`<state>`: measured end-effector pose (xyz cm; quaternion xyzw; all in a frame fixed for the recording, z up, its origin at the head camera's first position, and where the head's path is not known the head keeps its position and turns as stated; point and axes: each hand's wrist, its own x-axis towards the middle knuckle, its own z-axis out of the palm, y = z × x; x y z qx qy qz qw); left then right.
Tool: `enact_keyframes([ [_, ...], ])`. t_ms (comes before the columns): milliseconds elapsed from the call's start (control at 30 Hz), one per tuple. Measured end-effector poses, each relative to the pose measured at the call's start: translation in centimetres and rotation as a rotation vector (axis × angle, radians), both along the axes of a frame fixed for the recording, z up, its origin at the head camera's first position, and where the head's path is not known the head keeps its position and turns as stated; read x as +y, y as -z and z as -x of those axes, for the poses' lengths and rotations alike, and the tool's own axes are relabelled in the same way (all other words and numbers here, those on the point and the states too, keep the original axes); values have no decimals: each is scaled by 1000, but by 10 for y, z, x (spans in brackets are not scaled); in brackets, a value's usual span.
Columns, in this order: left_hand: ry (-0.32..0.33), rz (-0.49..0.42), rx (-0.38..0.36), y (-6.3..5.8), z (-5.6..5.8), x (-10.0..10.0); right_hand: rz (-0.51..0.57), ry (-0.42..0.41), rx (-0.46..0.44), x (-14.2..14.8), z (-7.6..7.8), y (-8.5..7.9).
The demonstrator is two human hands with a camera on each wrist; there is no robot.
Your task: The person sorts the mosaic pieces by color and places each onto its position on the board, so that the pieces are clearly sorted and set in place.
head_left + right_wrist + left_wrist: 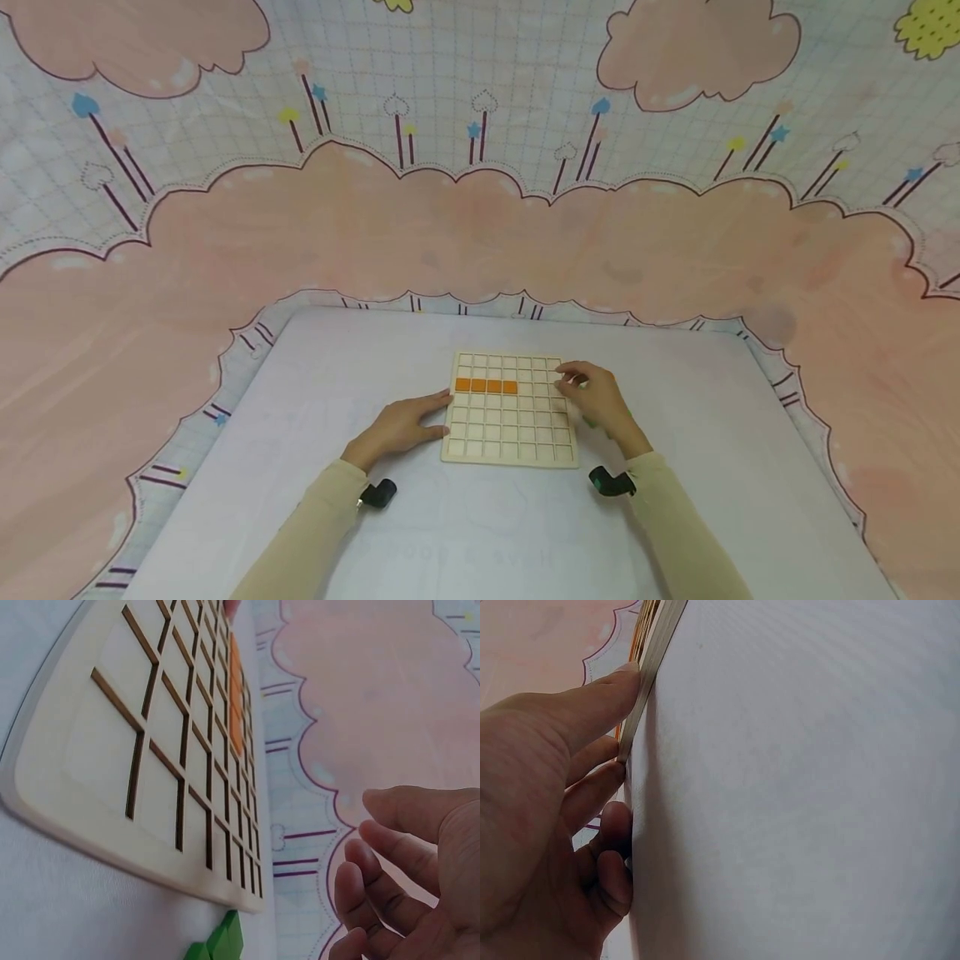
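A pale wooden grid board (495, 423) lies flat on the table, with a row of several orange square tiles (487, 386) in its third row from the top, starting at the left side. My left hand (399, 423) rests beside the board, its thumb and fingertips against the left edge; the left wrist view shows the thumb (604, 701) right at the board's side. Over by the right edge, my right hand (596, 396) hovers with fingers loosely bent. The right wrist view shows nothing between that hand's thumb and fingers (375, 881).
Green pieces (217, 941) lie next to the board's right edge, partly hidden under the right hand in the head view. The white table (360, 350) ends at a cloud-patterned cloth (465, 237). Dark wrist cameras (611, 481) sit at both sleeves.
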<state>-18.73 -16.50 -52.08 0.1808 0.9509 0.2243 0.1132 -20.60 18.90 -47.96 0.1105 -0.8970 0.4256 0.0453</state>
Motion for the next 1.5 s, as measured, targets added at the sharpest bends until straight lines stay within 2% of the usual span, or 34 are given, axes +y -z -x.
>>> enact_keyframes([
  [400, 6, -12, 12, 0, 1, 0, 15, 88, -34, 24, -1, 4],
  [567, 6, -16, 13, 0, 1, 0, -13, 114, -12, 35, -1, 6],
  [767, 0, -21, 7, 0, 1, 1, -44, 143, -48, 48, -1, 9],
  [1100, -5, -13, 10, 1, 1, 1, -103, 205, -55, 66, -2, 13],
  [1500, -2, -9, 11, 2, 1, 0, -135, 203, -80, 85, 3, 16],
])
